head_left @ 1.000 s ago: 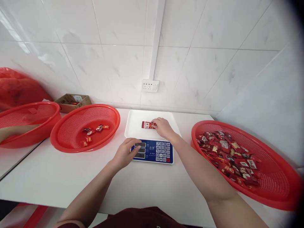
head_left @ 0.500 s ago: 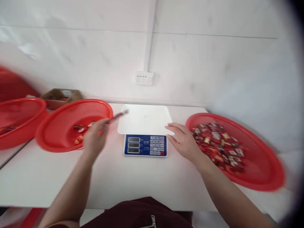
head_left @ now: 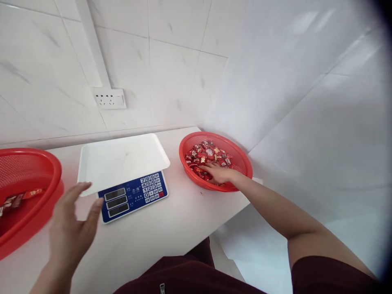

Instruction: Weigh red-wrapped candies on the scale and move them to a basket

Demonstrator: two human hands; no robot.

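My right hand (head_left: 218, 173) reaches into the red basket (head_left: 241, 157) at the right and rests on its pile of red candy packets (head_left: 204, 157); the fingers lie on the packets and I cannot see whether they hold one. My left hand (head_left: 72, 222) hovers open, fingers spread, above the table beside the scale's blue keypad (head_left: 134, 195). The scale's white tray (head_left: 121, 159) has nothing on it. At the left, another red basket (head_left: 29, 179) holds a few packets (head_left: 18, 199).
A white wall socket (head_left: 109, 98) sits on the tiled wall behind the scale. The table's front-right edge (head_left: 226, 218) drops off just past the right basket. The corner walls stand close behind that basket.
The packet left the scale tray via my left hand toward the left basket. My left hand is now open. My right hand moved from the tray into the right basket. The view swung right.
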